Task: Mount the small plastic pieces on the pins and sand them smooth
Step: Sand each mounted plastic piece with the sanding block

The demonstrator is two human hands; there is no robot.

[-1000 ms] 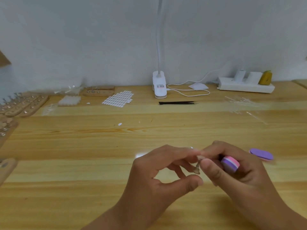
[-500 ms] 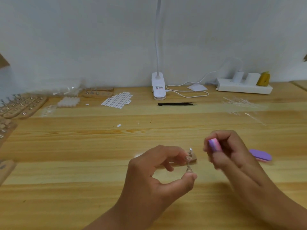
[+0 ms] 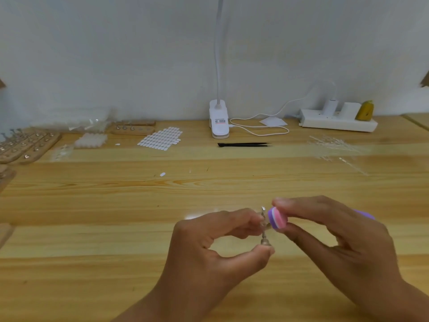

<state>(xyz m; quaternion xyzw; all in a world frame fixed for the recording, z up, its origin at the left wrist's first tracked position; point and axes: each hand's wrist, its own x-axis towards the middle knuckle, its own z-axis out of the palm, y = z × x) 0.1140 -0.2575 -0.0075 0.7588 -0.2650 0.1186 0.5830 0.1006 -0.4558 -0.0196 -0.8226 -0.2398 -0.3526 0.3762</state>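
Pin [image 3: 264, 233] pinched upright by fingers of left hand [image 3: 209, 252], tip exposed; right hand [image 3: 336, 238] fingers hold sanding block [image 3: 277, 220] beside it.

1. Left hand [image 3: 209, 247] and right hand [image 3: 348, 240]: both bare, backs turned to the camera, knuckle ridges plain to see.
2. Left forearm [image 3: 162, 305]: bare down to the bottom edge of the view.
3. Right forearm [image 3: 406, 303]: bare to the lower right corner.
4. Fingers slender. Nails look short on the left thumb and right forefinger, but are too blurred to tell the finish.
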